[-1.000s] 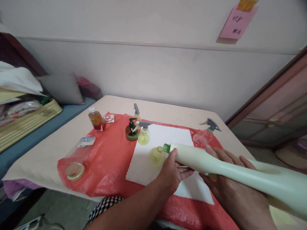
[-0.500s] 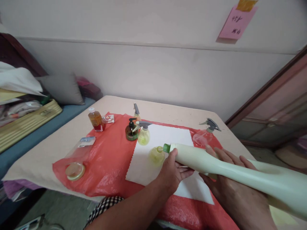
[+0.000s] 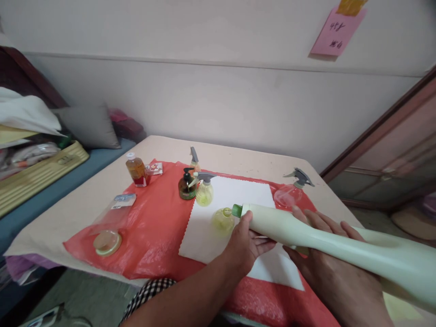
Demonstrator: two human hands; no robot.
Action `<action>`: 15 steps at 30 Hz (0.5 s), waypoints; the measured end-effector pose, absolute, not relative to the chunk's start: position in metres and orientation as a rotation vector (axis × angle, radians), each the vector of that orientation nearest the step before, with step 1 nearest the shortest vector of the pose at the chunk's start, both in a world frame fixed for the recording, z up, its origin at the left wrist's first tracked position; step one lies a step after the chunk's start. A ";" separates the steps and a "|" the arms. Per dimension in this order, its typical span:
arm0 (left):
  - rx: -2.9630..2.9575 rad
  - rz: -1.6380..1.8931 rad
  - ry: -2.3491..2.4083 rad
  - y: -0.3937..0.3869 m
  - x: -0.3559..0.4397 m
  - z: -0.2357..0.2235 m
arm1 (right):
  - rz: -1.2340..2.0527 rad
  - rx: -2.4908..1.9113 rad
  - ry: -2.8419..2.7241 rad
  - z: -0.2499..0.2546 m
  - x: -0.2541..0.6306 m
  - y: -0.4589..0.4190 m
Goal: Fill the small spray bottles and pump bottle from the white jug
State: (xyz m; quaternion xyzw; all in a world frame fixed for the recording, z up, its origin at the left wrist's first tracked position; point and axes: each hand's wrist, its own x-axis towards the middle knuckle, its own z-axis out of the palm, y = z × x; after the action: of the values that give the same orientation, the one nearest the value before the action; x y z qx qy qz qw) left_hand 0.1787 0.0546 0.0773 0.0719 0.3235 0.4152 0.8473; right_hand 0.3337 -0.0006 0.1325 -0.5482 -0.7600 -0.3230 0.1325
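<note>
A long pale green bottle [image 3: 327, 243] with a green spout lies tilted, almost level, across the right side of the view. Its spout sits over the mouth of a small round yellow-green bottle [image 3: 223, 220] that stands on a white cloth [image 3: 235, 200]. My left hand [image 3: 245, 245] cups the big bottle's neck from below, close beside the small bottle. Under the big bottle's body my right hand [image 3: 329, 268] supports it with the fingers stretched along it.
A red plastic sheet [image 3: 153, 227] covers the beige table [image 3: 238, 161]. On it stand a yellow spray bottle [image 3: 204, 190], a dark pump bottle [image 3: 186, 185], an amber bottle [image 3: 136, 170], a clear pink spray bottle [image 3: 291, 190] and a round lid [image 3: 107, 242]. A bed with clutter is at left.
The near left edge of the red plastic sheet has spread out to the left. Both hands and the big bottle have stayed where they were.
</note>
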 end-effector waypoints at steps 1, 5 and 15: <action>0.152 0.875 0.682 0.055 0.179 0.077 | -0.940 -1.584 -2.206 0.132 0.334 -0.001; 0.156 0.878 0.653 0.054 0.178 0.075 | -0.926 -1.574 -2.193 0.131 0.334 -0.001; 0.135 0.876 0.671 0.055 0.179 0.075 | -0.958 -1.559 -2.192 0.134 0.333 -0.001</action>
State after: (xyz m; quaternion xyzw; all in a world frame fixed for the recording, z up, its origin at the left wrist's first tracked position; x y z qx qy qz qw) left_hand 0.1793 0.0550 0.0753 0.0639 0.3184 0.4158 0.8495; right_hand 0.3325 -0.0006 0.1335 -0.5404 -0.7598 -0.3321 0.1426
